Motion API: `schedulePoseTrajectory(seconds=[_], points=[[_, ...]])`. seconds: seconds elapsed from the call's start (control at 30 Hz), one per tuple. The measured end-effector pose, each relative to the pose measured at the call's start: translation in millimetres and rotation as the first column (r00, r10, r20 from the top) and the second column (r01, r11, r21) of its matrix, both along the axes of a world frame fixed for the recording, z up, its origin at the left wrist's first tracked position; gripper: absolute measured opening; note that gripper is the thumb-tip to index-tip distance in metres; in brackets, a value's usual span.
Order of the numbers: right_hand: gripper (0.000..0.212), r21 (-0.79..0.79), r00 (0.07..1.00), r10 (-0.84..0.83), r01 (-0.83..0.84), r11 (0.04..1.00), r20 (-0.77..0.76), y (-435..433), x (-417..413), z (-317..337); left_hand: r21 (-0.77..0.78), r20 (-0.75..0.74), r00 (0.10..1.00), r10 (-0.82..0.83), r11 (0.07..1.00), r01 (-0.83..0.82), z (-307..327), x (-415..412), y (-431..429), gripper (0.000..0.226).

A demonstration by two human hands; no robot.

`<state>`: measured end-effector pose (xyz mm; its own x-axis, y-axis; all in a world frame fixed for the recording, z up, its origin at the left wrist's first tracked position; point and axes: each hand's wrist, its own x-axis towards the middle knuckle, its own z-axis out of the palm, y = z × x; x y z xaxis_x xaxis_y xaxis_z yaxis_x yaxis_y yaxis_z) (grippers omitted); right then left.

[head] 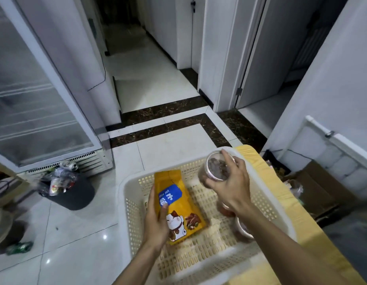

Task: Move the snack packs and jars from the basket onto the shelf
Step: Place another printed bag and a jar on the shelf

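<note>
Left hand [156,221] grips the orange snack pack [179,206] over the white perforated basket [199,258] (thumb across its blue label), while right hand [230,186] clasps a clear jar [216,165] above the basket's far rim.

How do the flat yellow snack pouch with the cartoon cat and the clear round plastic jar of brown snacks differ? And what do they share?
The yellow snack pouch is flat and opaque; the clear round jar shows its brown contents. The left hand grips the pouch; the right hand grips the jar. Both are held over the cream perforated basket.
</note>
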<state>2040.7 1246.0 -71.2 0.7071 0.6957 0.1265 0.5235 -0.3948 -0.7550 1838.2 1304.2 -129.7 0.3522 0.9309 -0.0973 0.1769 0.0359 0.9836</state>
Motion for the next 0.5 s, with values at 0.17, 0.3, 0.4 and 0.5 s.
schedulePoseTrajectory(seconds=[0.17,0.3,0.4,0.5], points=[[0.084,0.205,0.996,-0.041,0.023,0.978,0.082,-53,-6,58,-0.046,0.208,0.977,-0.045,0.997,0.056,56,3,-22,0.056],[0.082,0.283,0.977,-0.099,0.043,0.958,0.188,-116,-2,111,-0.045,0.291,0.951,-0.106,0.991,0.124,107,9,-66,0.059],[0.083,0.308,0.96,-0.132,0.052,0.95,0.246,-169,4,143,-0.054,0.36,0.921,-0.149,0.982,0.18,139,21,-103,0.06],[0.081,0.334,0.938,-0.226,0.132,0.933,0.261,-225,5,170,-0.01,0.386,0.89,-0.243,0.963,0.268,162,38,-144,0.057]])
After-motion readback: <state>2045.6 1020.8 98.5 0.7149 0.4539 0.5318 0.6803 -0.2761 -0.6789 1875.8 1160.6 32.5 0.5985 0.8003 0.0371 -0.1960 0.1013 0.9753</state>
